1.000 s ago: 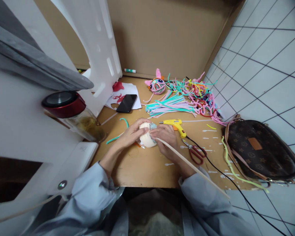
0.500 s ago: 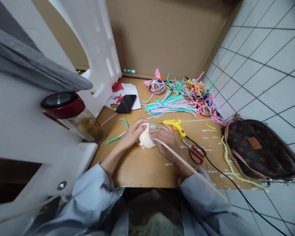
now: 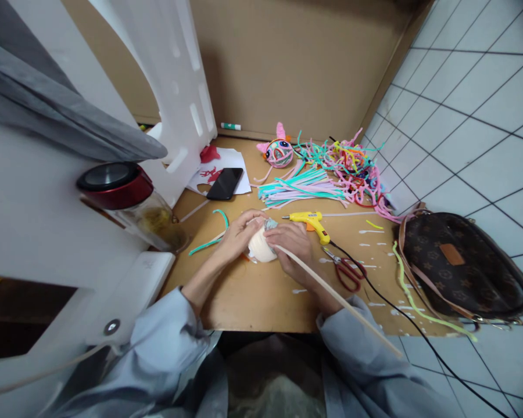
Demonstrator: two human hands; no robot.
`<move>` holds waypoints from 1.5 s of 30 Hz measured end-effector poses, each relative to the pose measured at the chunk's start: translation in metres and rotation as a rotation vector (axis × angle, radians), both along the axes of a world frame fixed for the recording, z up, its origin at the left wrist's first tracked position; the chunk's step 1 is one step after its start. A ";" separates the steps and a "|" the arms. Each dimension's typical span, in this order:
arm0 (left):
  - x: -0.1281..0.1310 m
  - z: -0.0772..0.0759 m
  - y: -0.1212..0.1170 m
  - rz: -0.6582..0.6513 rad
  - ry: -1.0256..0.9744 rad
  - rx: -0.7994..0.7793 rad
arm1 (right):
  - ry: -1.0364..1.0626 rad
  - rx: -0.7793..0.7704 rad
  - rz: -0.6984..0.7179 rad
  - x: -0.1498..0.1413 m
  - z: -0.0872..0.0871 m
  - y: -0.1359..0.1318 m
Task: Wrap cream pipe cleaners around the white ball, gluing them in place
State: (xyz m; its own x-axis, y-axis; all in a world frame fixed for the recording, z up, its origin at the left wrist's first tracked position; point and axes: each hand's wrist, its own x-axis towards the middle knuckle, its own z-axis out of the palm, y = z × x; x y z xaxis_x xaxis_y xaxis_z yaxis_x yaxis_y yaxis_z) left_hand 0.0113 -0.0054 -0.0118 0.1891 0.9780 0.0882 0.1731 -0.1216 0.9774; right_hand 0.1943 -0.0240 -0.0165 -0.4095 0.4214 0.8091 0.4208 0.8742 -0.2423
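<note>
While our left hand (image 3: pixel 239 233) and right hand (image 3: pixel 291 242) grip the cream-wrapped ball (image 3: pixel 261 247) between them over the table (image 3: pixel 253 302), we find the markings on the nearby yellow glue gun (image 3: pixel 310 218) and the brown bag (image 3: pixel 483 273) too small to read

Matt cream ball (image 3: pixel 261 248), glossy phone (image 3: pixel 225 183)

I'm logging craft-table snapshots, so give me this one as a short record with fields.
Left hand: holds a cream ball
Right hand: fingers on the ball; a cream strip runs back over the right sleeve
Tools: yellow glue gun and red-handled scissors, both on the table
Materials: bundle of turquoise and pale strips; tangled strip pile
Beyond the bundle: eared ball
Phone: black, partly on white paper
Sides: red-lidded bottle left, brown bag right
</note>
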 end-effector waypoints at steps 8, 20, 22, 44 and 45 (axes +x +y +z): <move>0.000 -0.002 0.001 0.020 0.006 -0.005 | 0.020 0.005 -0.001 -0.001 -0.002 0.000; -0.018 -0.001 0.006 -0.220 0.106 0.081 | 0.019 -0.028 -0.023 0.000 -0.002 0.001; -0.018 -0.002 0.006 -0.229 0.128 0.083 | 0.014 -0.027 -0.031 -0.001 -0.002 0.001; -0.015 -0.004 0.004 -0.179 0.243 0.212 | 0.053 -0.054 -0.022 0.001 0.004 0.000; -0.015 -0.004 0.005 -0.183 0.234 0.216 | 0.056 -0.054 -0.018 0.001 0.004 0.000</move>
